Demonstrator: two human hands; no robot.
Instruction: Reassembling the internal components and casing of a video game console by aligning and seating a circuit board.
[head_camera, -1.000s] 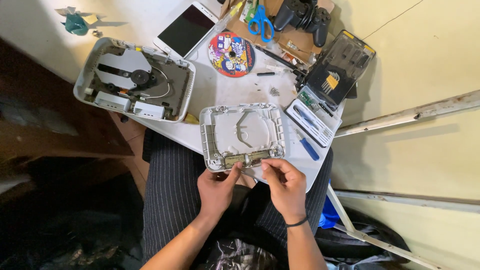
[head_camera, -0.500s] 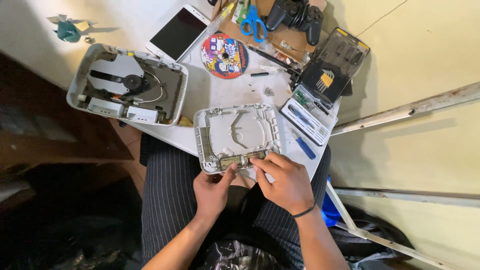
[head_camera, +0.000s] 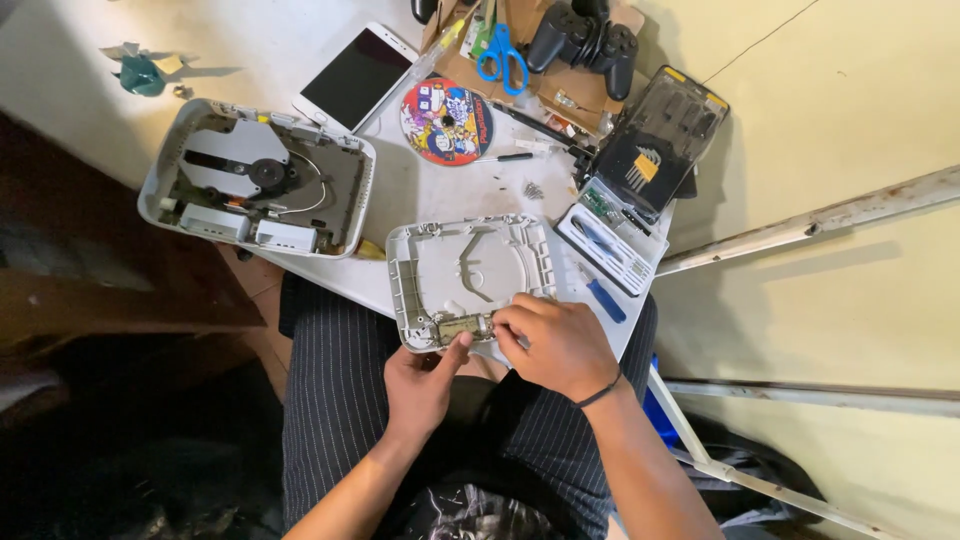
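While I'm pinching the small board at the grey shell's six o'clock edge, left hand steadying, right hand gripping, I'm risking snapping its clips.

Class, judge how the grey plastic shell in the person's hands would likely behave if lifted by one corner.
The shell is thin, hollow plastic, so probably light and slightly flexible. Overhanging the table, it might tip if both hands let go.

At the near edge of the counter lies a grey plastic shell. The left hand touches a small metal part on the shell's near rim, and the right hand presses beside it. An opened grey console base sits toward the left edge.
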